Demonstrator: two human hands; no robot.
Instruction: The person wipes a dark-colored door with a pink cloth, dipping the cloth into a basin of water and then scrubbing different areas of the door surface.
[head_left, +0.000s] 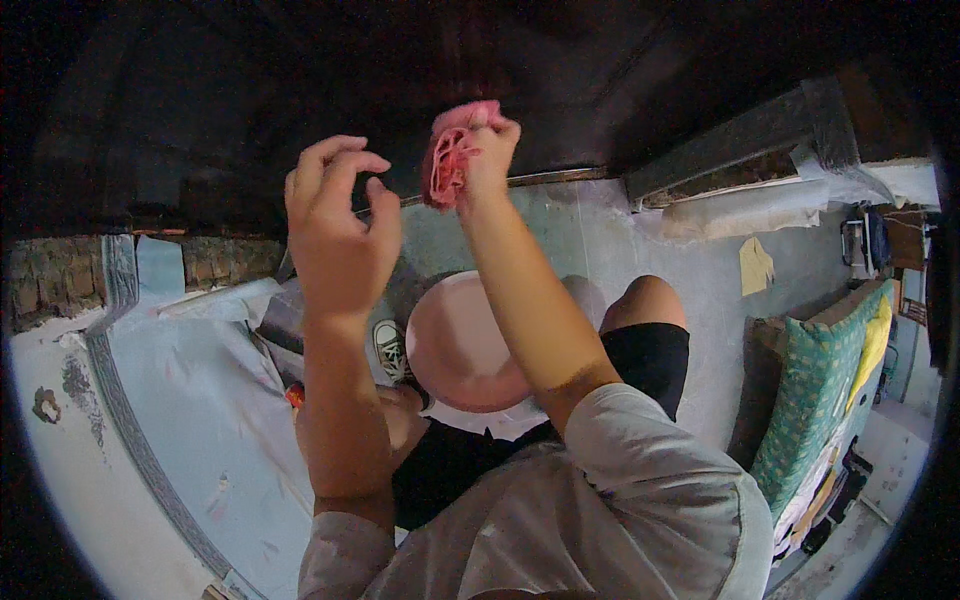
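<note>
A crumpled pink cloth (448, 169) is bunched in my right hand (491, 154), which is raised in front of a large dark surface (525, 67). Whether the cloth touches that surface I cannot tell. To its left, my left hand (337, 202) is lifted with the fingers curved and apart, holding nothing. Below my arms a round pink basin (450, 345) stands on the floor between my legs. My right forearm covers part of its right side.
A shoe (391, 351) is beside the basin. At right lies a green patterned mattress (806, 390) with yellow fabric (870, 352) on it. A pale yellow piece (756, 266) lies on the grey floor (705, 330). Light blue sheeting (202, 390) spreads at left, near brickwork (52, 277).
</note>
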